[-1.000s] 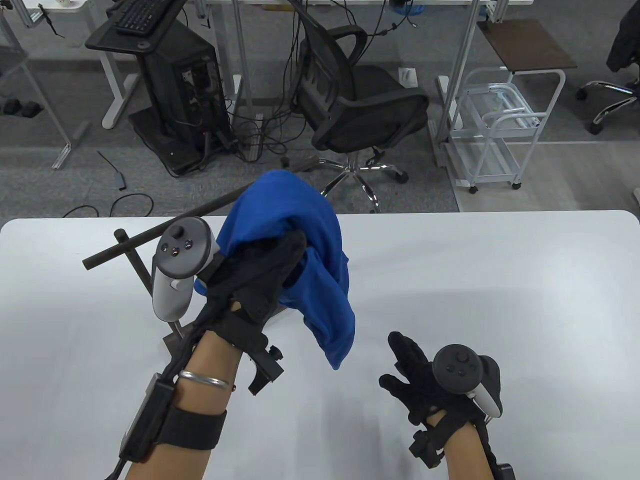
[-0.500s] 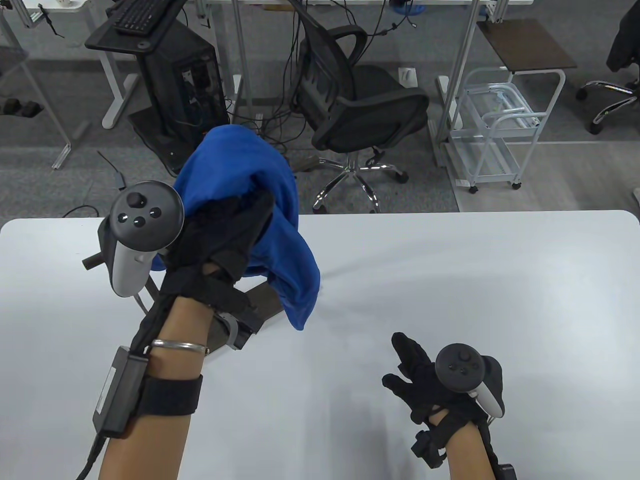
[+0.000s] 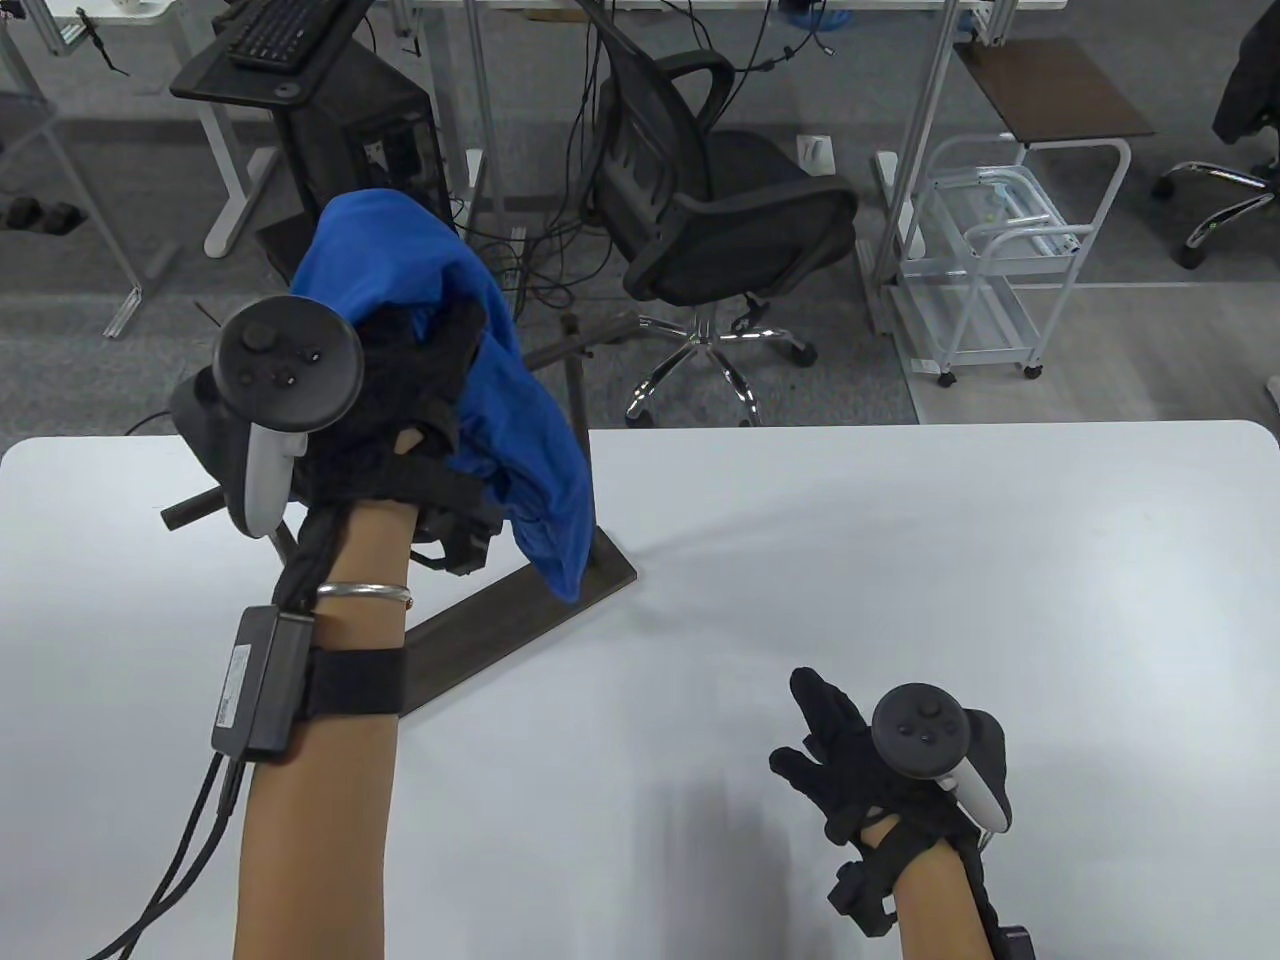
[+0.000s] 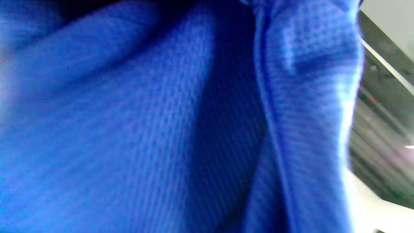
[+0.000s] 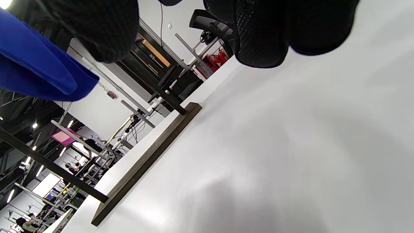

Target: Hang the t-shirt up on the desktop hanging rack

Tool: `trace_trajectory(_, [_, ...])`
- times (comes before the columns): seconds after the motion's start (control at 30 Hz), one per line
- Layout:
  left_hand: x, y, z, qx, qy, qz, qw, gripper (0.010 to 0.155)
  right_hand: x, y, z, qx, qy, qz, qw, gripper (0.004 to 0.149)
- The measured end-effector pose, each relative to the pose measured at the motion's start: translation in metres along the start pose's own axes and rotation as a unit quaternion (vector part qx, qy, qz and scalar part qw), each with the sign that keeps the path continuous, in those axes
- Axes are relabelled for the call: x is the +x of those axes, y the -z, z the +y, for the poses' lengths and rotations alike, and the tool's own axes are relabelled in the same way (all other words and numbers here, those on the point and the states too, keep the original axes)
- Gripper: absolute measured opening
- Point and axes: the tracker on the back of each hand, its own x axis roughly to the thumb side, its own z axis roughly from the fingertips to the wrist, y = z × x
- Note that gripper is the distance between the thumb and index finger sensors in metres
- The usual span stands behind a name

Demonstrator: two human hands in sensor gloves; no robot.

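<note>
A blue t-shirt [image 3: 500, 400] hangs bunched from my left hand [image 3: 420, 390], which grips it high above the dark desktop hanging rack [image 3: 575, 400]. The shirt's lower end dangles in front of the rack's right upright, over the rack's dark base [image 3: 520, 620]. The rack's top bar [image 3: 190, 512] pokes out to the left of my left hand. The left wrist view is filled with blue fabric [image 4: 161, 129]. My right hand [image 3: 830, 750] lies open and empty near the table's front right. The shirt [image 5: 38, 71] and the rack base [image 5: 145, 158] show in the right wrist view.
The white table [image 3: 900, 560] holds only the rack. Beyond its far edge stand a black office chair [image 3: 720, 210], a computer cart [image 3: 330, 160] and a white trolley [image 3: 990, 260].
My left hand has lifted the shirt up and to the left, away from the table's middle, uncovering the rack's right upright and base. My right hand has stayed put.
</note>
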Motion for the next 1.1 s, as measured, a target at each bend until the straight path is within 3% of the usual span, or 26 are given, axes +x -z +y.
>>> trace_trajectory(0.2, [-0.002, 0.009, -0.013, 0.026, 0.089, 0.016, 0.996, 0.083, -0.004, 0.001, -0.001, 0.002, 0.004, 0.009, 1.0, 0.078])
trace_trajectory(0.37, [-0.005, 0.016, -0.021, 0.018, 0.141, 0.027, 0.99, 0.082, -0.006, 0.002, 0.001, 0.01, 0.002, 0.016, 1.0, 0.077])
trace_trajectory(0.57, [-0.001, 0.021, -0.02, 0.013, 0.216, -0.005, 0.976, 0.078, -0.007, 0.001, 0.001, 0.012, 0.005, 0.022, 1.0, 0.077])
trace_trajectory(0.8, [0.005, 0.024, -0.004, 0.017, 0.222, -0.062, 0.973, 0.076, -0.006, 0.002, 0.004, 0.02, -0.002, 0.027, 0.999, 0.077])
trace_trajectory(0.93, [-0.003, 0.031, 0.004, -0.009, 0.206, -0.06, 0.977, 0.075, -0.006, 0.002, 0.006, 0.024, -0.007, 0.03, 0.999, 0.077])
trace_trajectory(1.1, [-0.019, 0.043, -0.003, -0.045, 0.167, -0.036, 0.984, 0.07, -0.009, 0.002, 0.006, 0.026, -0.004, 0.038, 0.999, 0.077])
